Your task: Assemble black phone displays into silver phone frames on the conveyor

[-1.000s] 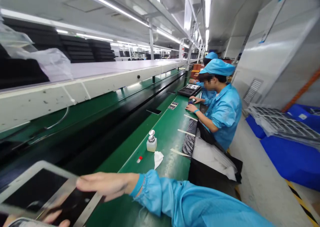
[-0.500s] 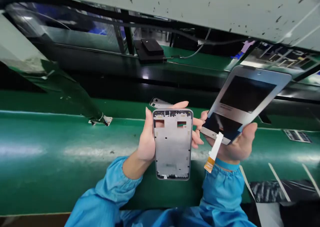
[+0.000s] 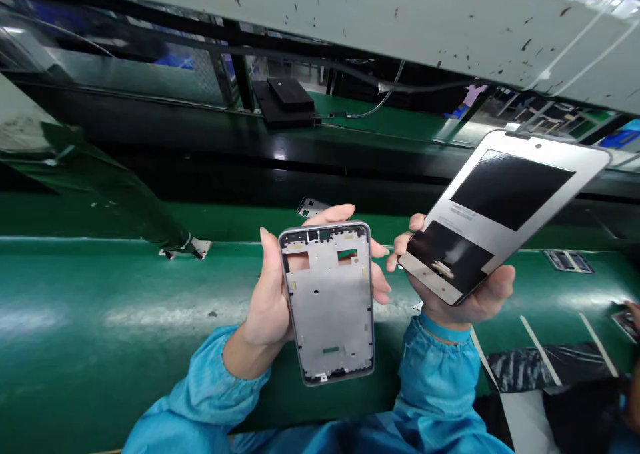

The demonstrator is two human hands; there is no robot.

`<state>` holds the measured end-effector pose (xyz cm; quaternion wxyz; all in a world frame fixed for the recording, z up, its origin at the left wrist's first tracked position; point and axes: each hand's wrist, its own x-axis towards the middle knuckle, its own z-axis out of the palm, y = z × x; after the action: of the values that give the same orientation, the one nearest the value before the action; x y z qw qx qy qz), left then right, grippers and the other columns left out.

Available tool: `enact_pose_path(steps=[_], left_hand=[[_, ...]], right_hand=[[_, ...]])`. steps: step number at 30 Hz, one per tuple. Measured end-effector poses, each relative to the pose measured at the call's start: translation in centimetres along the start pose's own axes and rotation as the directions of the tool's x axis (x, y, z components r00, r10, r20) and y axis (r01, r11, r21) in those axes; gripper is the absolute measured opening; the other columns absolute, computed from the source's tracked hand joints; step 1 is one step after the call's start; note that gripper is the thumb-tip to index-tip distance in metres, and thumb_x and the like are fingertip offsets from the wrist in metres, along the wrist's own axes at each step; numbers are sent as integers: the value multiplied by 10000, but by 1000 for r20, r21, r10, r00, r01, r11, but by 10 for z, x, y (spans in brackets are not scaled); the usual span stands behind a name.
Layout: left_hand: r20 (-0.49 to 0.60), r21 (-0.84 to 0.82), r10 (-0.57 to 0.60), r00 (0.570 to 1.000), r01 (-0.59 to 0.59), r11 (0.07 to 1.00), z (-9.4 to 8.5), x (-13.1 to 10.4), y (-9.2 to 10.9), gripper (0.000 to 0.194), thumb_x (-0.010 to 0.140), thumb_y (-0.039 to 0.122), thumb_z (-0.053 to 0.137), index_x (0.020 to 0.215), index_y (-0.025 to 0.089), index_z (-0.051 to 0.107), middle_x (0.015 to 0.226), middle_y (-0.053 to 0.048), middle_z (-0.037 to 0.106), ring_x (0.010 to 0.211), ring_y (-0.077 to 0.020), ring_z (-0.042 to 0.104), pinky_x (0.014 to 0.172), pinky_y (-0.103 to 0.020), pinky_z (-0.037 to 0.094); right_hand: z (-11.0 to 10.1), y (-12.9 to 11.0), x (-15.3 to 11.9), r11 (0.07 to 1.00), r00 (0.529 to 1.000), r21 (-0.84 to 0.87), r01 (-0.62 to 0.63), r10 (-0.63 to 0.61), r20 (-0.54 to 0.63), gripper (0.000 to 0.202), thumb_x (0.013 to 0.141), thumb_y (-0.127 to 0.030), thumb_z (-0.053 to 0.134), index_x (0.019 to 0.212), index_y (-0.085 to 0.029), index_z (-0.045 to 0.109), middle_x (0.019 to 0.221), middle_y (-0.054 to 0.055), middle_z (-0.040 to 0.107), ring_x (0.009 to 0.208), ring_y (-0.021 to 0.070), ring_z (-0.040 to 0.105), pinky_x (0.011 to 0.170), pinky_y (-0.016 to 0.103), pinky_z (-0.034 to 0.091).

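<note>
My left hand (image 3: 270,294) is wrapped round a grey phone frame (image 3: 330,321), thumb along its left edge and fingertips at its right. The frame is slightly tilted, its inner face with cutouts and small holes toward me. To the right, my right hand (image 3: 483,304) grips a phone screen panel (image 3: 473,217) by its lower end. The panel slants up to the right, showing a silver back with two black rectangles and a pale reflection in the lower one. Frame and panel are apart. A small white tip (image 3: 418,305) shows below the panel, by my right wrist.
Behind the frame lies another phone part (image 3: 311,207) on the green bench (image 3: 150,361). A further phone part (image 3: 569,261) lies at right, near another person's hand (image 3: 636,313). A taped post (image 3: 135,191) stands left; a pale beam (image 3: 350,7) crosses above.
The view has shifted slightly. My left hand has moved left with the frame, which tilts more. The screen panel has moved up and right; the white-and-orange ribbon that hung from it no longer shows.
</note>
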<state>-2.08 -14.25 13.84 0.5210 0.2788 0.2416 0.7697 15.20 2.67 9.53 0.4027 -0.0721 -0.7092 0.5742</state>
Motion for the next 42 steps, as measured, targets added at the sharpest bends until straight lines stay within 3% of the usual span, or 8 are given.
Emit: enact_pose_path(steps=[5, 9, 14, 24, 28, 34, 38, 42], left_hand=[[-21, -62, 98, 995, -99, 993, -3, 8, -1, 638, 1081, 811, 546, 1424, 317, 757, 1215, -84, 849, 964, -313, 863, 833, -503, 753], [-270, 11, 184, 945, -188, 982, -9, 26, 4, 716, 1163, 756, 291, 1624, 297, 589, 1212, -109, 840, 982, -296, 855, 915, -513, 737], [-368, 60, 246, 897, -241, 969, -20, 37, 16, 742, 1170, 742, 180, 1726, 335, 454, 1267, -111, 819, 1056, -298, 835, 1000, -570, 693], [-366, 173, 329, 871, -284, 943, -26, 27, 24, 696, 1152, 781, 271, 1605, 367, 600, 1395, -115, 790, 1210, -339, 811, 1054, -592, 678], [-312, 129, 326, 892, -300, 945, -21, 22, 26, 717, 1137, 802, 296, 1612, 343, 575, 1352, -136, 797, 1106, -337, 828, 982, -577, 698], [-110, 127, 311, 944, -297, 946, -22, 2, 23, 766, 986, 910, 596, 1498, 341, 630, 1358, -152, 785, 1081, -371, 821, 941, -609, 707], [29, 46, 319, 947, -320, 946, -21, -5, 23, 619, 991, 837, 681, 1335, 322, 686, 1292, -131, 804, 1059, -360, 835, 952, -624, 721], [127, 44, 369, 921, -377, 925, -19, -6, 24, 549, 1029, 791, 675, 1339, 338, 693, 1297, -96, 805, 1084, -334, 842, 999, -648, 714]], right_hand=[[13, -14, -6, 998, 996, 59, 8, -3, -87, 745, 943, -901, 557, 1424, -336, 622, 1384, 169, 592, 1021, 362, 746, 736, 544, 717], [28, -21, -11, 998, 988, -47, 45, -51, -142, 746, 942, -830, 722, 1470, -309, 641, 1424, 184, 618, 1123, 391, 763, 900, 608, 732], [27, -16, -14, 956, 974, -190, 223, -224, 19, 547, 1009, -540, 828, 1505, -329, 733, 1503, 148, 653, 1300, 418, 744, 1085, 681, 678], [13, -31, -21, 898, 960, -343, 275, -234, 156, 500, 989, -498, 861, 1447, -302, 816, 1499, 171, 688, 1305, 457, 748, 1068, 713, 676], [11, -32, -26, 885, 957, -370, 281, -230, 178, 593, 991, -445, 862, 1563, -340, 746, 1537, 173, 645, 1347, 458, 721, 1084, 714, 670], [18, -43, -36, 862, 940, -381, 334, -271, 209, 602, 987, -398, 835, 1579, -395, 725, 1575, 140, 646, 1334, 458, 734, 1016, 667, 718], [23, -52, -40, 880, 948, -364, 305, -246, 199, 880, 856, -199, 897, 1645, -486, 633, 1619, 92, 647, 1343, 455, 742, 987, 627, 749], [23, -50, -37, 880, 933, -322, 348, -290, 215, 786, 874, -205, 887, 1615, -372, 686, 1608, 136, 656, 1349, 458, 742, 1015, 646, 734]])
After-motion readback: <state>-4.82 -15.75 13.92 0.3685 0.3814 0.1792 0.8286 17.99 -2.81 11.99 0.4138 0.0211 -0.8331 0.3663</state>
